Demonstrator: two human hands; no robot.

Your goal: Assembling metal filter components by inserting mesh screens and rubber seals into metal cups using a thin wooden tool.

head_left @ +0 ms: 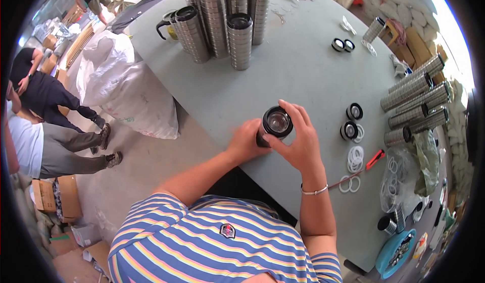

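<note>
In front of me a travel mug stands upright at the table's near edge, topped by a black-rimmed lid with a clear centre. My left hand, slightly blurred, is closed round the mug's dark side. Thumb and fingers of my right hand grip the lid from opposite sides. Most of the mug's body is hidden beneath the lid and hands. Right of my hands lie two loose black lids and several white sealing rings. A red utility knife rests beside the rings, near a thin brown rod.
Tall stacks of ribbed steel mugs stand at the far left of the grey table. More steel mugs lie along the right edge, above a plastic bag and a blue basin. A white sack and people are at left.
</note>
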